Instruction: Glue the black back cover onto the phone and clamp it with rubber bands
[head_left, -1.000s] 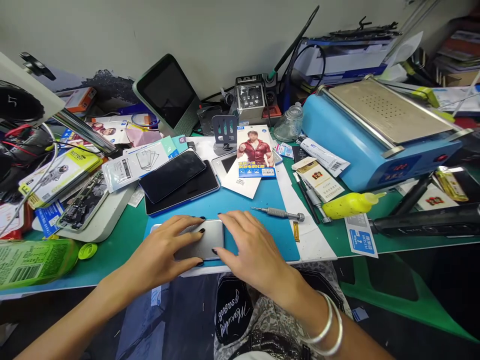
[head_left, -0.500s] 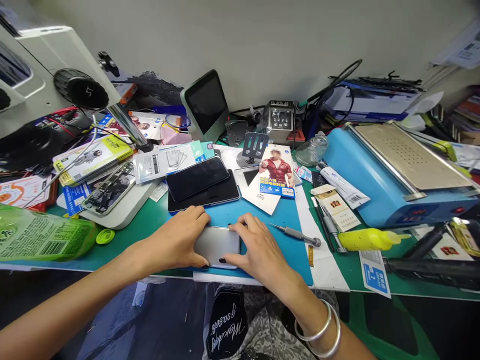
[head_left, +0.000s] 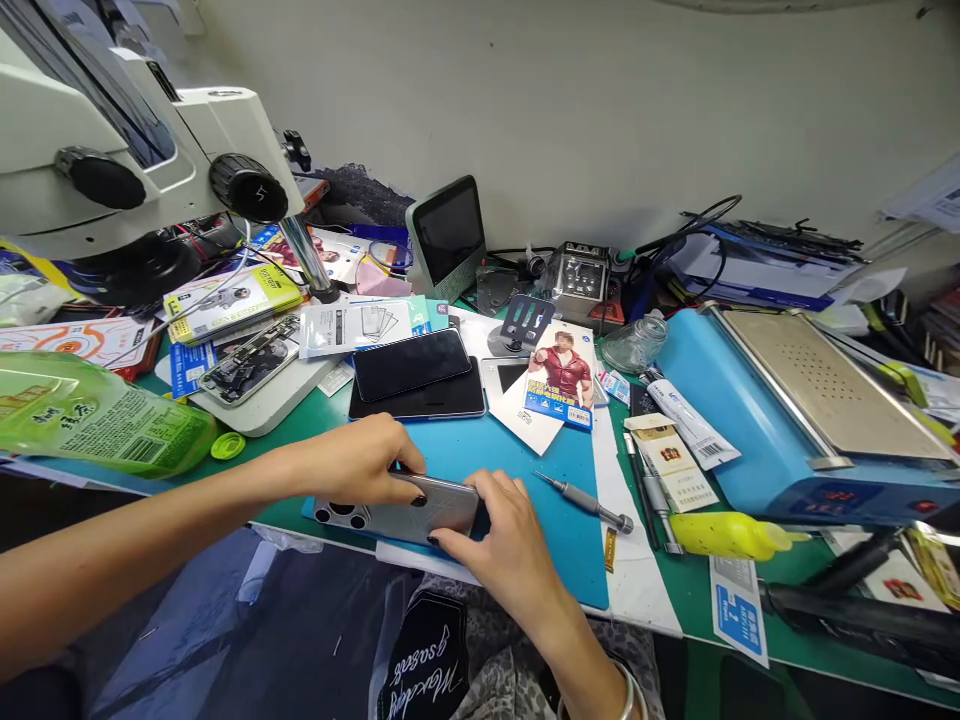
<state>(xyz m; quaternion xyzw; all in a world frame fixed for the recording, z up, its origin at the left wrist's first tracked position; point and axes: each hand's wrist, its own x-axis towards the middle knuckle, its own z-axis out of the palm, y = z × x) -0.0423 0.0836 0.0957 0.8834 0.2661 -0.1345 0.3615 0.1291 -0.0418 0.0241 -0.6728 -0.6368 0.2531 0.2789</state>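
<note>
Silver phone (head_left: 405,520): between the two hands and in their grasp, back facing the wearer, upper edge raised, so that it sits tilted rather than flat.
Long axis: roughly crosswise, running from beneath the left hand to the right hand's grip.
Camera lenses (head_left: 358,521): at the phone's left end, just below the left hand.
Left hand (head_left: 371,465): clamped over the upper long edge, thumb on the back, other fingers reaching behind (mostly hidden there).
Right hand (head_left: 506,530): clamped on the opposite end, thumb near the lower edge, the rest around the upper corner.
Nearer hand: both touch the phone; the left is closer to the lenses, the right to the plain end. The hands are apart from each other, with bare back showing between them.
Blue mat (head_left: 574,570): under and beyond both hands, on the green worktop (head_left: 296,420); whether the phone's lower edge rests on it, I cannot tell.
Screwdriver (head_left: 589,503): to the right of the right hand, not touching it, thin tip near its fingers.
Dark-screened phone (head_left: 412,365): beyond the left hand, lying on a larger black device (head_left: 420,403).
</note>
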